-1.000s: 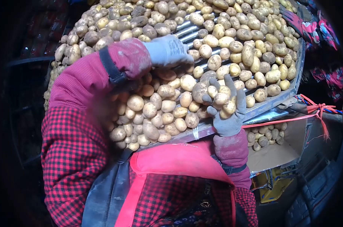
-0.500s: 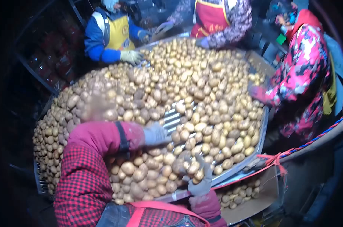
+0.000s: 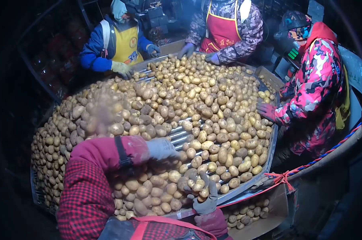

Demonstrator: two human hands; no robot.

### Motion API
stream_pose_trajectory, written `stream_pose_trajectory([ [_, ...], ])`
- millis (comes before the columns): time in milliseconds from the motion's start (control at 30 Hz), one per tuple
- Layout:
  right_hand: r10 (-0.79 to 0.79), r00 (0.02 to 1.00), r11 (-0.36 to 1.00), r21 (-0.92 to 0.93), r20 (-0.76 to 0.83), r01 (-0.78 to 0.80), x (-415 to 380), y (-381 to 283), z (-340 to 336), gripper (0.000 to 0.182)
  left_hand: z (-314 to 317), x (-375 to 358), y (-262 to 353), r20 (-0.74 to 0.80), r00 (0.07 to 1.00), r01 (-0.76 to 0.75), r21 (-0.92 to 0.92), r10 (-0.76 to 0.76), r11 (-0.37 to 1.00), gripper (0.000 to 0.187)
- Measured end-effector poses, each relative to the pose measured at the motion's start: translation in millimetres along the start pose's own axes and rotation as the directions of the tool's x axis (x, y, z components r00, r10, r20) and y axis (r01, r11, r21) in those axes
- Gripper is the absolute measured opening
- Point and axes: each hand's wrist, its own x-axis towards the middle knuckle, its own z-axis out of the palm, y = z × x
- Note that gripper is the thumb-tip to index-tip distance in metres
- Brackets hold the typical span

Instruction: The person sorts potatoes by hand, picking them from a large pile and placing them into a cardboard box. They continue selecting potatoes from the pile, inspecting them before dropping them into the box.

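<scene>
Head view had tilted up onto three jacketed co-workers point(image 3: 224, 31); below the bare silver metal rollers point(image 3: 179, 138), the grey-gloved right hand point(image 3: 206, 203) still cupped small yellow-brown potatoes point(image 3: 197, 186), unreleased. Beside the rollers, I couldn't tell whether the pale-gloved left hand point(image 3: 161, 149) gripped anything.

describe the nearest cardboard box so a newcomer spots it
Find the big table heaped with potatoes. Below its near edge, right of the gloved right hand, sits the cardboard box; brown walls and a smaller pile set it apart.

The left arm point(image 3: 103, 154) bends, the left hand point(image 3: 161, 149) stretched rightward, and the right hand point(image 3: 207, 203) is cupped.
</scene>
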Motion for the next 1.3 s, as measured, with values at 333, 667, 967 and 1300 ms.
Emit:
stream_pose_trajectory([
  [333, 0.263, 0.959, 0.888, 0.415, -0.105, -0.198, -3, 11, 5, 0.058, -49, 15, 71, -0.110, 0.994, -0.029, -0.419, -0.019, 0.907, 0.037],
  [667, -0.307, 0.952, 0.939, -0.160, -0.002, 0.303, -2, -1, 20, 0.082, -64, 6, 117, -0.221, 0.959, -0.184, -0.015, 0.176, 0.983, 0.033],
  [967, -0.259, 0.966, 0.960, -0.104, 0.020, 0.260, 3, 26, 14, 0.085, -62, 10, 108, -0.043, 0.996, -0.073, -0.025, 0.072, 0.997, 0.037],
  [1300, 0.292, 0.955, 0.880, 0.406, -0.053, -0.246, 6, -17, 35, 0.041, -64, -2, 101, -0.085, 0.988, -0.139, -0.080, 0.132, 0.987, 0.048],
])
